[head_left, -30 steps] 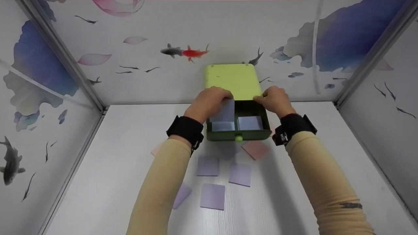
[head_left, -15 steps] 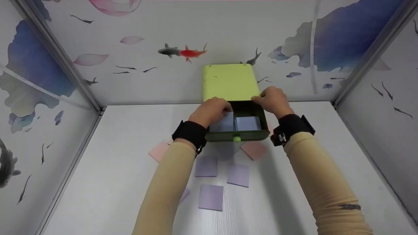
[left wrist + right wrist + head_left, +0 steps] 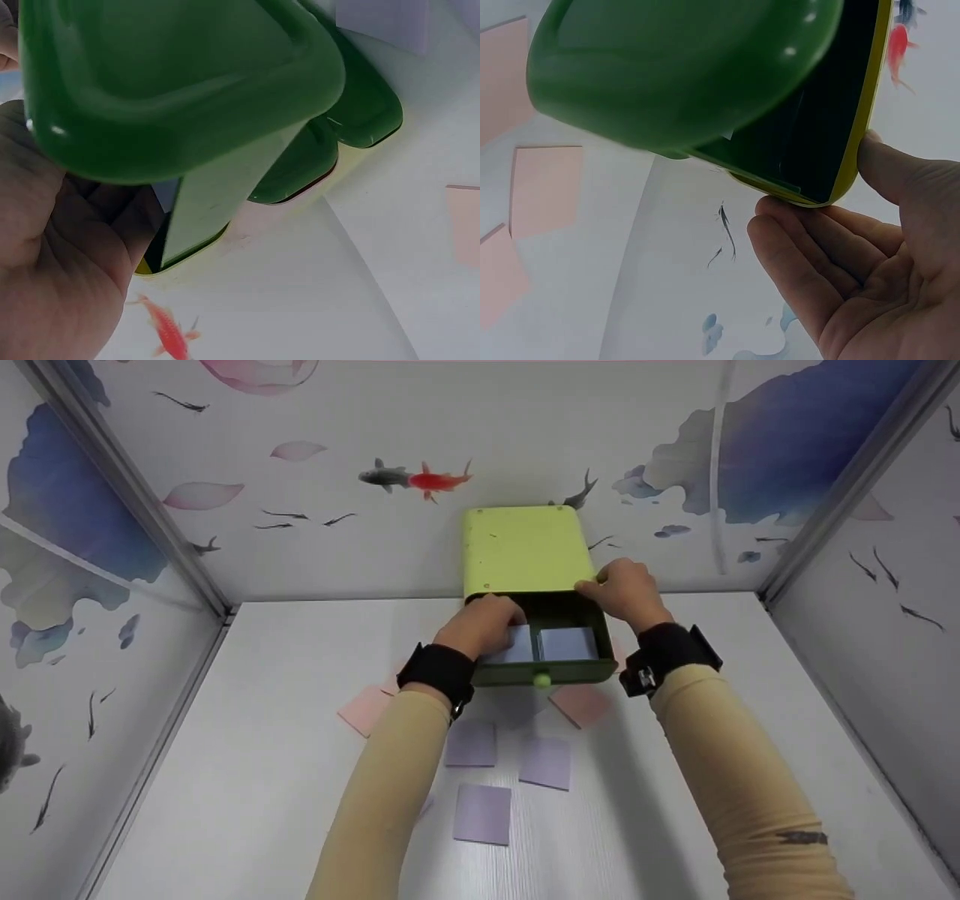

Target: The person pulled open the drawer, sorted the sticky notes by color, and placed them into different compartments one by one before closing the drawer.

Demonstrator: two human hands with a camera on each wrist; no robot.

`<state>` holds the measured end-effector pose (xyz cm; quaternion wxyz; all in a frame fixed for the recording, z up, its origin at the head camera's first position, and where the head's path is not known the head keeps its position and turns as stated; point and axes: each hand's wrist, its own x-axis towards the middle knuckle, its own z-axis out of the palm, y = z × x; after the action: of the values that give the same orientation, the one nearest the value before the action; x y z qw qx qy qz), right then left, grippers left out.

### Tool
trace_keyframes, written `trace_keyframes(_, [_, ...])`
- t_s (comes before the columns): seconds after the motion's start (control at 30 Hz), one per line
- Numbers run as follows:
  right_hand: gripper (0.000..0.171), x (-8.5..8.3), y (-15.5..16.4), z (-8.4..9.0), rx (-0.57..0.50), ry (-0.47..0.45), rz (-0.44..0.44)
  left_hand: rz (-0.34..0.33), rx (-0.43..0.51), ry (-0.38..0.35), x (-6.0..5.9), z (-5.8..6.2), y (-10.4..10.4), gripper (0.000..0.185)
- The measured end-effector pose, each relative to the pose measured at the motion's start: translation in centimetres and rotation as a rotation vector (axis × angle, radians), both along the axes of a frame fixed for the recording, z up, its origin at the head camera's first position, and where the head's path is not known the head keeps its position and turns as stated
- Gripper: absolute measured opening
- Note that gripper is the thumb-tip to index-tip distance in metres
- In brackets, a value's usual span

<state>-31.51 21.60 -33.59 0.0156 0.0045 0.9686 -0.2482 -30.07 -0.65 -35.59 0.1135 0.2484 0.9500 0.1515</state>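
A small desktop drawer organizer (image 3: 525,547) with a yellow-green top stands against the back wall. Its green top drawer (image 3: 577,672) is pulled out, split into two compartments. My left hand (image 3: 484,624) reaches into the left compartment, fingers curled at the far edge of a pale blue sticky note pad (image 3: 517,646); its fingertips are partly hidden. A similar pale blue pad (image 3: 568,644) lies in the right compartment. My right hand (image 3: 626,591) pinches the organizer's front right corner, thumb on top. In the right wrist view, the fingers (image 3: 795,262) bear on its side.
Several purple pads (image 3: 482,814) lie on the white table (image 3: 247,780) in front of the drawer. Pink pads (image 3: 581,705) lie near the drawer on both sides. Lower green drawers (image 3: 367,105) sit under the open one. Printed walls enclose the table at back and sides.
My left hand has moved down and toward me, lowering the pale blue pad from above the drawer into its left compartment. My right hand stays on the organizer's corner.
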Motion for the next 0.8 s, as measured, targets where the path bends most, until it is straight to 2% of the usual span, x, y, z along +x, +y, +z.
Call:
trace_keyframes(0.3, [0.042, -0.1, -0.1, -0.1, -0.004, -0.009, -0.002, 0.011, 0.006, -0.006, 0.1, -0.5, -0.1, 0.036])
trace_keyframes(0.8, [0.042, -0.2, 0.0, -0.1, -0.004, -0.024, -0.011, -0.011, -0.022, 0.093, 0.2, -1.4, 0.0, 0.029])
